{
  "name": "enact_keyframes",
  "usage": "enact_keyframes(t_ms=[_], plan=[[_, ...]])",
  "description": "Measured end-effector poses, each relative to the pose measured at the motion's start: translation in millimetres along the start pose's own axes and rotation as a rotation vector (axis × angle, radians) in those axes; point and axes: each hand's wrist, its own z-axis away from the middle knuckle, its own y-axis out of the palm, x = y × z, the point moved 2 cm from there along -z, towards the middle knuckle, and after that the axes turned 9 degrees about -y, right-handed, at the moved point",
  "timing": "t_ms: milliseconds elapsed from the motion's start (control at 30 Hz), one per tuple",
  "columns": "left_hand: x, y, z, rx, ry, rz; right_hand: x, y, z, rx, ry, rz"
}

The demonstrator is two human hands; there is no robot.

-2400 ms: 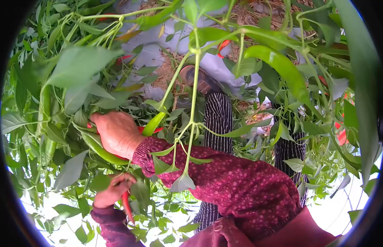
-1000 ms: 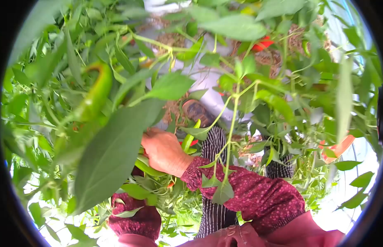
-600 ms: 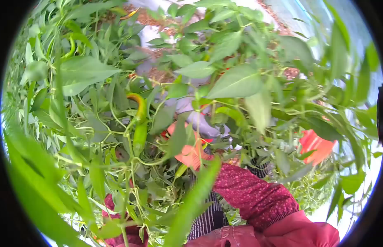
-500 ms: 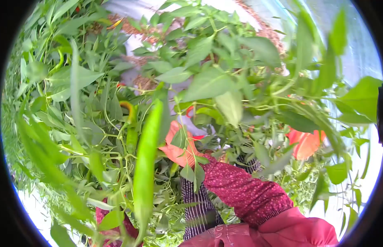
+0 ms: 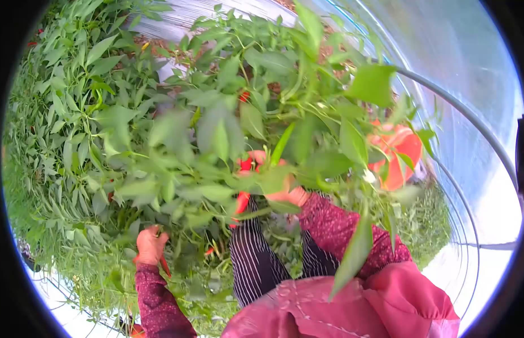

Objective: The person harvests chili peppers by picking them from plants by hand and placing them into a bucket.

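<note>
My left hand (image 5: 151,245), at the lower left, is closed around a red chili pepper (image 5: 165,266) whose tip sticks out beside the wrist. A second bit of red shows at the hand's other side. Among the leaves near the middle, my right hand (image 5: 285,191) is partly hidden; its fingertips close on a red chili pepper (image 5: 247,165). Just below those fingers hangs another red chili pepper (image 5: 242,203). Blurred leaves of the pepper plant (image 5: 217,135) cover part of the right hand.
An orange-red bucket (image 5: 407,158) stands behind foliage at the right. Curved pipes (image 5: 470,115) carry a clear plastic sheet along that side. Dense pepper plants (image 5: 65,124) fill the left, and pale ground sheeting (image 5: 217,17) shows at the top.
My left hand has risen into view with a red chili pepper. The right hand has shifted right and slightly up to a red chili pepper. The large green pepper in front is gone from view.
</note>
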Motion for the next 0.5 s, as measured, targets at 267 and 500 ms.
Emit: enact_keyframes(t_ms=[267, 500], plan=[[-199.1, -76.4, 63.2, 0.457, 0.304, 0.541, 101.4, 20.5, 66.9, -0.225, 0.224, 0.280], [-310.8, -57.7, 19.6, 0.877, 0.359, 1.016, 104.5, -32.2, 133.7, -0.461, -0.032, 0.002]])
